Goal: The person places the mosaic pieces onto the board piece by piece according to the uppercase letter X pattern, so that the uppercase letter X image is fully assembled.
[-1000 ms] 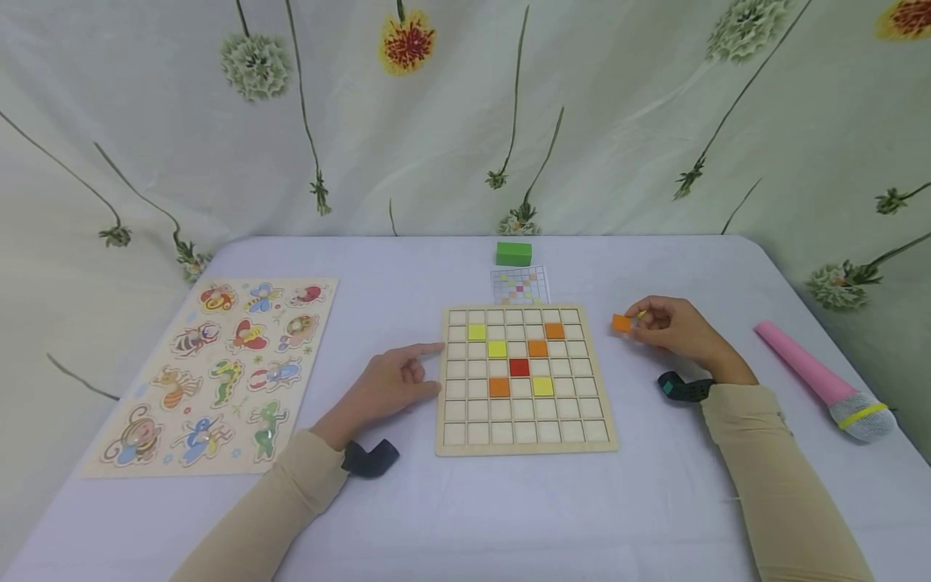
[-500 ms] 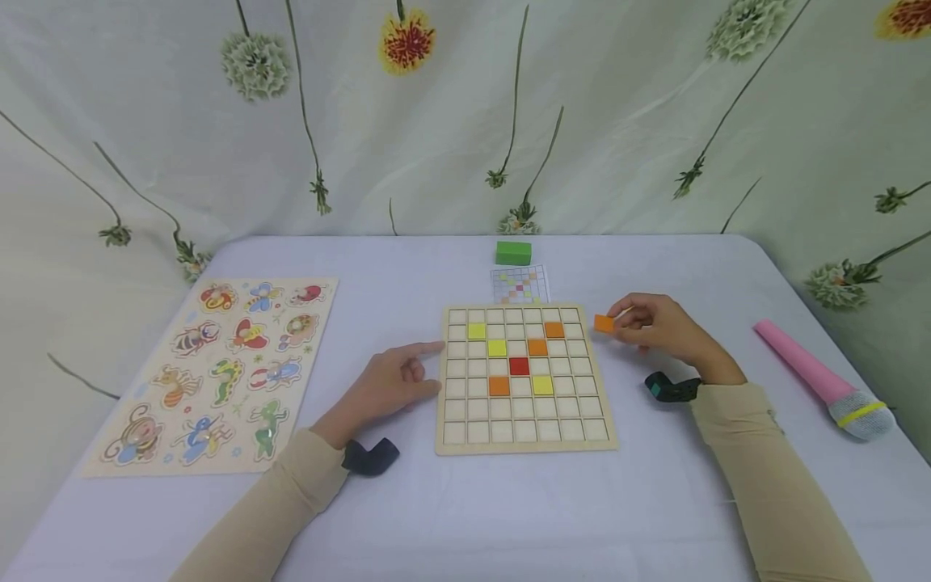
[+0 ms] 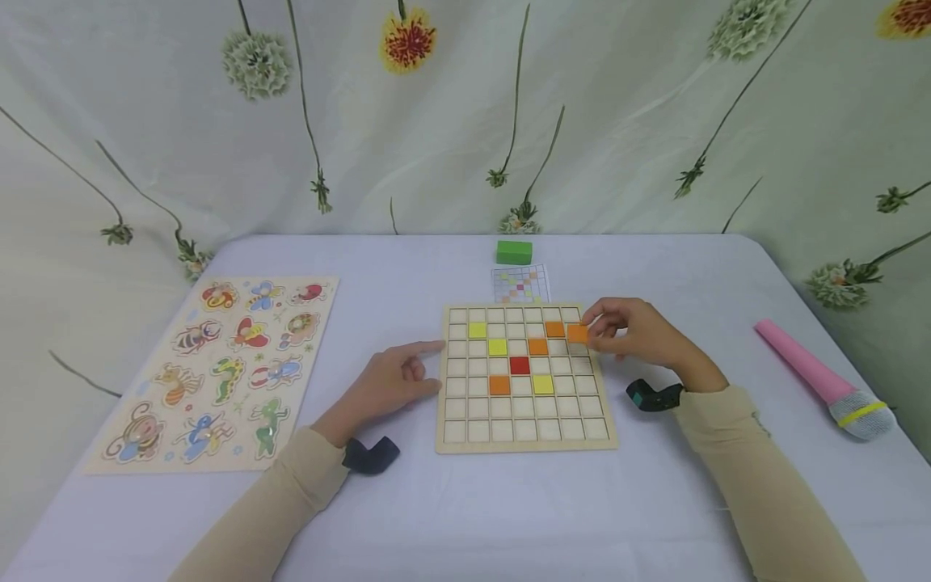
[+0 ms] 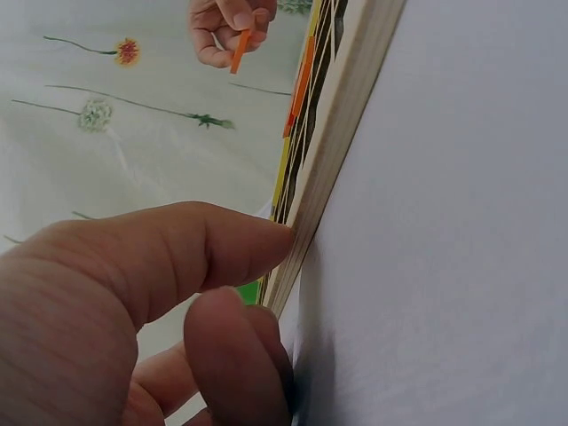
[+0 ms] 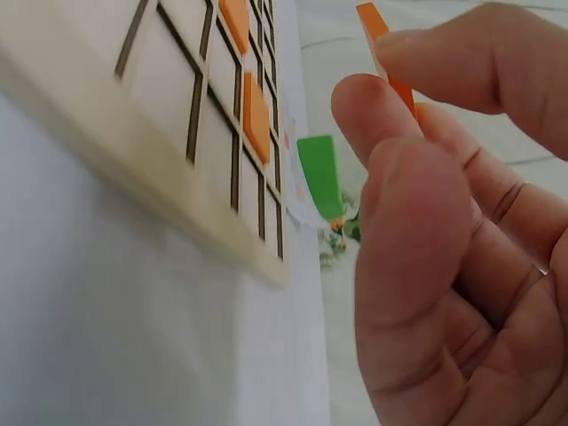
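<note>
A square wooden grid board (image 3: 525, 447) lies flat on the white table, with yellow, orange and red tiles in some of its cells. My right hand (image 3: 640, 333) pinches an orange tile (image 3: 577, 333) over the board's upper right part. In the right wrist view that orange tile (image 5: 374, 25) sticks out between thumb and finger, raised off the grid. At the board's left side, the index fingertip and thumb of my left hand (image 3: 389, 384) touch its edge, the other fingers bent. The left wrist view shows a fingertip against the board's side (image 4: 342, 133).
Behind the board are a printed pattern card (image 3: 520, 284) and a green block (image 3: 514, 253). A wooden insect picture puzzle (image 3: 218, 376) occupies the left of the table. On the right lies a pink toy microphone (image 3: 822, 376). A flower-print cloth (image 3: 436, 145) hangs behind.
My right hand has moved left with the orange tile, from beside the board to over its right columns. The left hand stays at the board's edge.
</note>
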Demonstrator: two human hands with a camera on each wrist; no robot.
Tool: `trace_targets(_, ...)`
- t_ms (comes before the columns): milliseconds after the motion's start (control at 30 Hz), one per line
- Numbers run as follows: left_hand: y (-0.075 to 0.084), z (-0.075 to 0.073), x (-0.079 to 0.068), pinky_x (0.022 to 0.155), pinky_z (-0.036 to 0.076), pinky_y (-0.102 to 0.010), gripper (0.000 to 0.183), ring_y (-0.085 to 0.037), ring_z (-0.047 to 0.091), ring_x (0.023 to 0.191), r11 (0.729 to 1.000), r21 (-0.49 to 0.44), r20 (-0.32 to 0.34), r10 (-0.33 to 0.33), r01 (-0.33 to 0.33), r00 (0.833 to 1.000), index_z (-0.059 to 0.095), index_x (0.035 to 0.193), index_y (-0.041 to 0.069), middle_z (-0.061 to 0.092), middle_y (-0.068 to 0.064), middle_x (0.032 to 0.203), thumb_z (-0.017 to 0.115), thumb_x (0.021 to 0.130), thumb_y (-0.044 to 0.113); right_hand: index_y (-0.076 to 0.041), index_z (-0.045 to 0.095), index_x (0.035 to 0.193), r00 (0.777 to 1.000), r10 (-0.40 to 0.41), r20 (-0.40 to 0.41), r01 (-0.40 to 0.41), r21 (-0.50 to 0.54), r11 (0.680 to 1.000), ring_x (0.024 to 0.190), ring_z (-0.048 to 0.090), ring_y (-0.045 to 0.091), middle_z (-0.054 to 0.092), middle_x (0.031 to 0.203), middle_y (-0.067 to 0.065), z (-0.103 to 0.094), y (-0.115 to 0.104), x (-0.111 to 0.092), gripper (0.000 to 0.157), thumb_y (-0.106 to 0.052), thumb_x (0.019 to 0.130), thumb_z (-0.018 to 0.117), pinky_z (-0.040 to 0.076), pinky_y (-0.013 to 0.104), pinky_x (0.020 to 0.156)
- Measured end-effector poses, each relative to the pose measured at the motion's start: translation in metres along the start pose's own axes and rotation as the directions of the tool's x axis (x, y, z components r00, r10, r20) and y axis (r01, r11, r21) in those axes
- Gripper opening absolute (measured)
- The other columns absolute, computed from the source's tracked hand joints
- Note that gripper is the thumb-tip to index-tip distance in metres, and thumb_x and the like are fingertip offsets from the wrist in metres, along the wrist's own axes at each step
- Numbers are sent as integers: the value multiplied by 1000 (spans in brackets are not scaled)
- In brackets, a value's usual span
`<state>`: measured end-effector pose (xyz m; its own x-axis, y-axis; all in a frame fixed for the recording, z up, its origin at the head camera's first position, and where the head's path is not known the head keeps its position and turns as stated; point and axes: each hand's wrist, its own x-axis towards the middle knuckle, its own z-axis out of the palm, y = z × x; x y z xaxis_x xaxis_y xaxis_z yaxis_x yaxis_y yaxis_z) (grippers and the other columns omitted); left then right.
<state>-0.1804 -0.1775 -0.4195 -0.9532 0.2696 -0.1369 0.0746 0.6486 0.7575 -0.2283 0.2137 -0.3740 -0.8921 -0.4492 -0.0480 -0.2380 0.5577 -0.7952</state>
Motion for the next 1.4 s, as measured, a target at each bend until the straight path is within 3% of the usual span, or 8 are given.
trace_targets(467, 0, 0, 0, 63, 45, -30, 63, -17, 56, 60, 1000, -4, 1, -16, 16, 1000, 60, 153, 6, 61, -3, 79, 79, 94, 12, 2, 71, 114, 996, -28, 88, 28, 1, 1000, 83, 65, 21, 77, 90, 4, 25, -19, 3, 24, -5, 93, 81, 56, 31, 61)
trace_targets(700, -1, 1, 1, 64, 45, -31, 63, -17, 56, 61, 1000, 8, 0, -21, 21, 1000, 60, 154, 7, 62, -3, 81, 80, 94, 13, 2, 72, 110, 990, -75, 123, 73, 14, 997, 81, 68, 17, 77, 88, 3, 40, -26, 5, 21, -5, 92, 81, 54, 29, 71)
trace_targets(967, 0, 1, 0, 65, 45, -31, 63, -18, 56, 62, 999, 17, -5, -32, 32, 999, 60, 154, 7, 62, -3, 82, 80, 95, 13, 1, 73, 105, 974, -151, 167, 148, 32, 988, 76, 66, 13, 77, 86, 1, 59, -31, 11, 14, -1, 92, 77, 54, 28, 69)
trace_targets(1400, -1, 1, 0, 67, 46, -32, 63, -18, 56, 63, 999, 13, -7, -35, 35, 999, 60, 154, 8, 62, -3, 82, 79, 95, 13, -3, 75, 103, 949, -184, 256, 178, 48, 983, 80, 67, 11, 74, 83, -5, 81, -47, 16, 15, -4, 90, 83, 56, 29, 80)
